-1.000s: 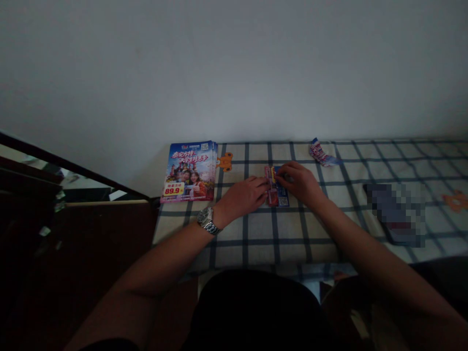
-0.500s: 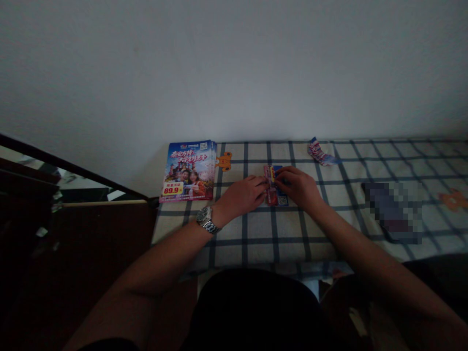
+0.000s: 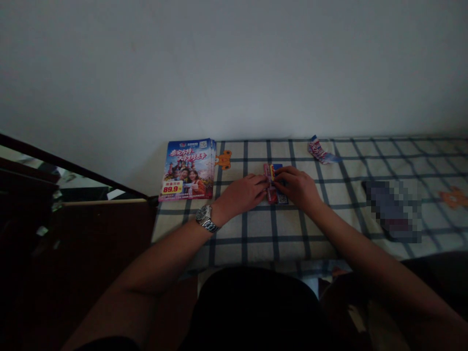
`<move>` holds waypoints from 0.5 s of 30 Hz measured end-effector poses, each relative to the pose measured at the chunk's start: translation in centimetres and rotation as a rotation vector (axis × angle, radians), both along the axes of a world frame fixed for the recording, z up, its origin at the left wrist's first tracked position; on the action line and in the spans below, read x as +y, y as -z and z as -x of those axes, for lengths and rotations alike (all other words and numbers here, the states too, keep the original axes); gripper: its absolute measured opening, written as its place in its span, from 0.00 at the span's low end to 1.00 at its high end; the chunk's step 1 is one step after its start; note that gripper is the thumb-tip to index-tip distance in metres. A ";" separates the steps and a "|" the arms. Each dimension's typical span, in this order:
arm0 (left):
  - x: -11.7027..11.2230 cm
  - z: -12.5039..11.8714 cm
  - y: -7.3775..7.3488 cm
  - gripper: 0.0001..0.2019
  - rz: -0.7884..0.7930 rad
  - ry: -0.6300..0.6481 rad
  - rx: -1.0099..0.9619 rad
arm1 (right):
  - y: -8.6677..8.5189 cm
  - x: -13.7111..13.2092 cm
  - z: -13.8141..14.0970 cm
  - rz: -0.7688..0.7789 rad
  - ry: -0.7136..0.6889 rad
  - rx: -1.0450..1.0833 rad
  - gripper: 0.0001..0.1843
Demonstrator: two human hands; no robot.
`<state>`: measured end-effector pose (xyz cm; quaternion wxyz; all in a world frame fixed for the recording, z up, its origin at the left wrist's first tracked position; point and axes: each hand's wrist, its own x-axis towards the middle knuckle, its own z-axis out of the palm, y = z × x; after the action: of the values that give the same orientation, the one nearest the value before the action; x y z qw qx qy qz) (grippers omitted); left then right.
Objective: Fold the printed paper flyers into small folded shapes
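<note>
To work well on the folded paper (image 3: 272, 197), which lies between the two hands on the checked cloth (image 3: 256, 239), I think one hand should hold it steady while the other works gently at the fold. The pressure is best even and light, because thin paper can slip or take a wrong crease, and the soft cloth below probably gives little support. It would also help to align the edges before pressing hard. The left hand (image 3: 245, 195) rests at the red left side of the paper; its fingers are bent a little and lie near each other, their tips touching it, but I cannot tell if they pinch an edge. The right hand (image 3: 302, 186) comes over the blue side, with thumb and forefinger curled and only a small gap between them; whether they pinch a layer or only press on it, is too dark and small to say. The stack of leaflets (image 3: 187, 168) stays apart at the left, and a crumpled paper piece (image 3: 321, 152) lies near the wall (image 3: 256, 73)
</note>
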<state>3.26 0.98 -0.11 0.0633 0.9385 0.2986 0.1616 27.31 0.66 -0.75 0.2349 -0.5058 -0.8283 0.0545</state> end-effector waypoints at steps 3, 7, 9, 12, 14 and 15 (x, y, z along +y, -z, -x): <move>0.0 0.0 0.1 0.15 -0.005 -0.001 0.003 | -0.2 -0.3 -0.2 0.027 -0.018 0.020 0.02; 0.0 0.0 0.1 0.15 -0.005 -0.005 0.007 | -0.4 -0.9 -0.4 0.052 -0.023 0.025 0.02; 0.1 0.0 0.1 0.16 -0.004 -0.002 0.004 | -0.4 -1.2 -0.5 0.048 -0.030 0.031 0.03; 0.1 0.0 0.2 0.16 -0.004 -0.002 -0.009 | -0.2 -1.5 -0.7 0.023 -0.051 0.057 0.06; 0.1 0.0 0.2 0.15 0.000 -0.004 -0.012 | -0.1 -1.7 -0.9 0.015 -0.073 0.059 0.07; 0.1 0.1 0.2 0.15 0.003 -0.004 -0.011 | -0.1 -1.9 -0.9 0.012 -0.080 0.056 0.08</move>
<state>3.21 1.09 -0.34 0.0660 0.9369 0.3003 0.1663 28.22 -1.24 -0.65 0.2524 -0.4722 -0.8405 0.0829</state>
